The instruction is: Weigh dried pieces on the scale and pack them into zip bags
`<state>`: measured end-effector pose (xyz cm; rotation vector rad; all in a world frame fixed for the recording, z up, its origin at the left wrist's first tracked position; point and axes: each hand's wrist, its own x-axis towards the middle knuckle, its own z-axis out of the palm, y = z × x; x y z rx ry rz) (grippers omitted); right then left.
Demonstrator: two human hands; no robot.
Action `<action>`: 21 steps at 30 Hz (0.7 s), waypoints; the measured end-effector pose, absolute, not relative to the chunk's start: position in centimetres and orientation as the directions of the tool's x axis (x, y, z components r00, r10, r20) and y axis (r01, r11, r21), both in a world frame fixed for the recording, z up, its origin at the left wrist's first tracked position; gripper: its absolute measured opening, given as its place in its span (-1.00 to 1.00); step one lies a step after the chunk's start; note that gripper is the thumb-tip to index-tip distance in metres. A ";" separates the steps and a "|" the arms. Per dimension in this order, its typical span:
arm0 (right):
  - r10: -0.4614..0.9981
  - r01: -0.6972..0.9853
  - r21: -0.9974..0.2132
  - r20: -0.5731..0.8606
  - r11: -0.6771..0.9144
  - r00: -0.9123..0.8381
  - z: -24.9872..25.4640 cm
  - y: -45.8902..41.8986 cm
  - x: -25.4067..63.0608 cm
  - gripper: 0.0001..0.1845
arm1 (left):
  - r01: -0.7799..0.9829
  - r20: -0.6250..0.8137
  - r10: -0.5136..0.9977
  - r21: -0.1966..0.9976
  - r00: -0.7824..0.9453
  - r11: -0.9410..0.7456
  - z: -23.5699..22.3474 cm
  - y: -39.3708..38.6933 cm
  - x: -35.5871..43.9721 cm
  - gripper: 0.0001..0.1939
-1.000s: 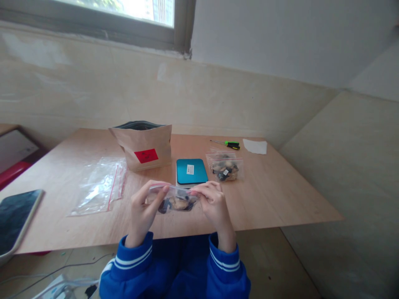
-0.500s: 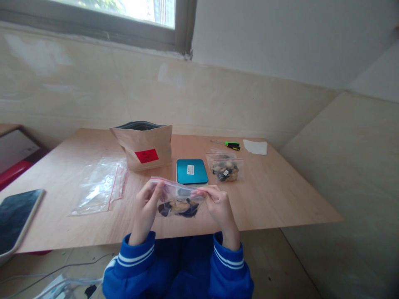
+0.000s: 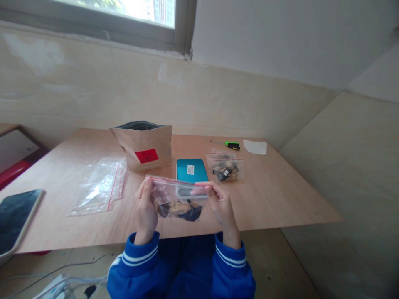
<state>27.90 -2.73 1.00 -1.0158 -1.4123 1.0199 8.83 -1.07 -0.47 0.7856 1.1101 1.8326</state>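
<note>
I hold a small clear zip bag [image 3: 177, 199] with a red seal strip upright above the near table edge. Dark and tan dried pieces lie in its bottom. My left hand [image 3: 146, 207] pinches the bag's left top corner. My right hand [image 3: 218, 201] pinches the right end of the seal strip. Both arms wear blue sleeves with white stripes. Just behind the bag a teal scale [image 3: 191, 170] lies flat on the wooden table [image 3: 274, 195].
A brown paper pouch [image 3: 144, 146] with a red label stands open behind. Empty clear zip bags [image 3: 99, 186] lie at left, a filled zip bag [image 3: 225, 167] at right of the scale. A green screwdriver [image 3: 231, 145], white paper [image 3: 255, 146] and a tablet [image 3: 15, 216] are also there.
Both hands have turned the bag from lying tilted to hanging upright, and the contents have dropped to its bottom. The hands have moved slightly apart along the seal.
</note>
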 end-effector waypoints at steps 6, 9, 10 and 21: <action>0.983 -0.021 -0.991 0.136 0.134 -0.121 0.3 -2.1 27.6 -0.56 | -0.311 0.041 0.891 0.929 -0.451 -0.200 -0.2 -1.1 10.5 -0.58; 0.991 -0.032 -0.993 0.112 0.115 0.079 -0.1 -1.6 29.6 -0.61 | -0.191 0.097 0.972 0.972 -0.212 -0.138 0.1 -1.2 10.1 -0.54; 0.983 -0.036 -0.993 0.102 0.109 0.151 -0.4 -1.4 30.7 -0.58 | -0.160 0.104 0.982 0.979 -0.157 -0.129 0.2 -1.1 9.7 -0.53; 0.842 0.318 -0.944 0.102 -0.086 0.529 -4.1 3.7 43.9 -0.49 | -0.134 0.070 0.944 0.984 -0.322 -0.118 -0.3 -0.5 3.9 -0.70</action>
